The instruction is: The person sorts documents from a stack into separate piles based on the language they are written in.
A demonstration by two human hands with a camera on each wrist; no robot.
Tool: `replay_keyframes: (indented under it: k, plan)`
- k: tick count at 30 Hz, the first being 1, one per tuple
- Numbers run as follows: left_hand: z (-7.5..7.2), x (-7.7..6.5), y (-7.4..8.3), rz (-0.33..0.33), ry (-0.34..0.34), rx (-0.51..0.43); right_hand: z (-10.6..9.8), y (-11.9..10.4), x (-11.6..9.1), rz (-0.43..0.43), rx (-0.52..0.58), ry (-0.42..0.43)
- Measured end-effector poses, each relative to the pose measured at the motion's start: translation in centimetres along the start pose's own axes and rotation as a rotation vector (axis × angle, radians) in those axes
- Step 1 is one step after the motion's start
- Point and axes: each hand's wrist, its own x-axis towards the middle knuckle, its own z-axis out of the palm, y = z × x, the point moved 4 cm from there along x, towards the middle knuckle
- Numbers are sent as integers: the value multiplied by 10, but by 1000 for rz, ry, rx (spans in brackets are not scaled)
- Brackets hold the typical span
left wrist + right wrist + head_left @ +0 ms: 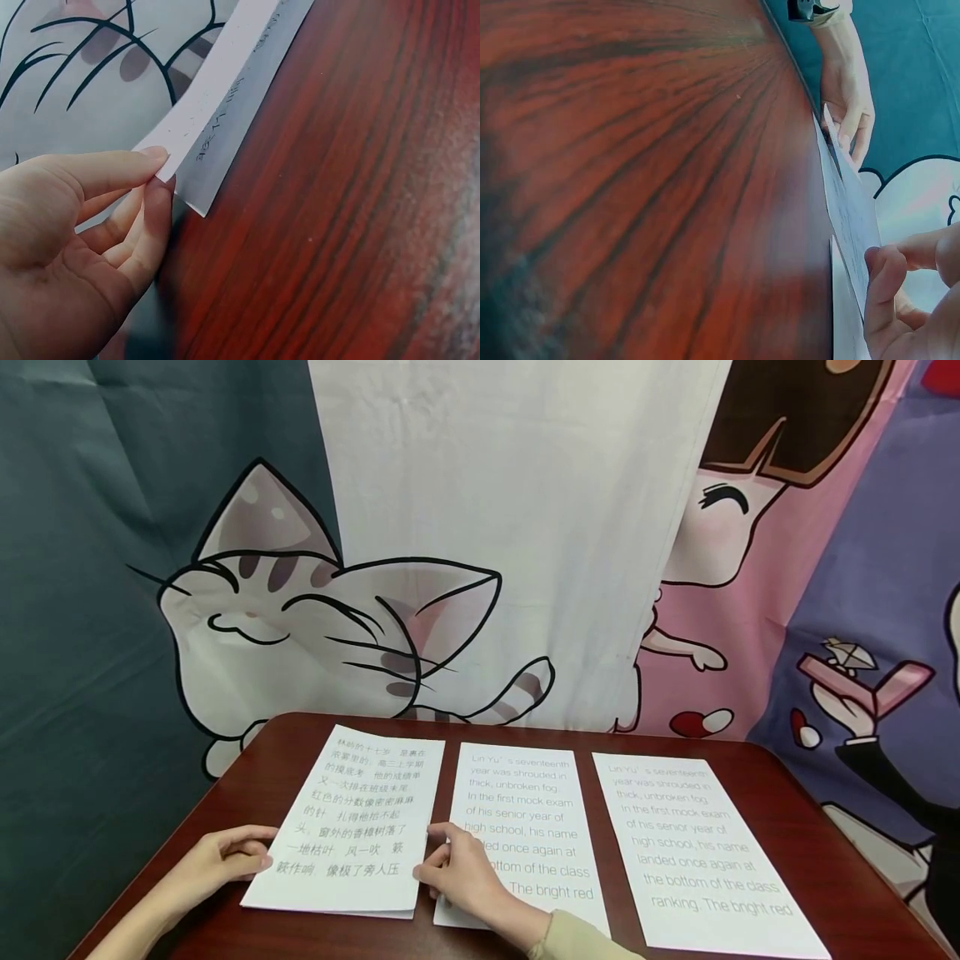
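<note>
At the left of the table lies a stack of white paper sheets [345,827] printed with Chinese text. My left hand [217,866] pinches its left edge between thumb and fingers. Up close in the left wrist view, the top sheet [217,90] is lifted apart from another printed sheet [217,161] beneath it. My right hand [468,872] pinches the stack's right edge near the lower corner, thumb and index finger meeting there. Under that hand lies a second sheet, an English-text page [525,802], partly covered by it.
A third sheet with English text [697,852] lies at the right of the dark red wooden table [817,827]. Behind the table hangs a cloth backdrop [525,468] with a cartoon cat and figures. On the left wrist is a black strapped device [802,9].
</note>
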Motion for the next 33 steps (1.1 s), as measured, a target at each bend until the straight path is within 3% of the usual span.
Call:
replay_keyframes:
  k: [7,20,33]
  plan:
    - [2,0,2,16,28,20,1,2,0,22,16,-5]
    - [6,-2,7,-56,124,127,2,1,0,31,22,-25]
    - [8,-4,12,-57,206,299,2,2,0,28,-1,-42]
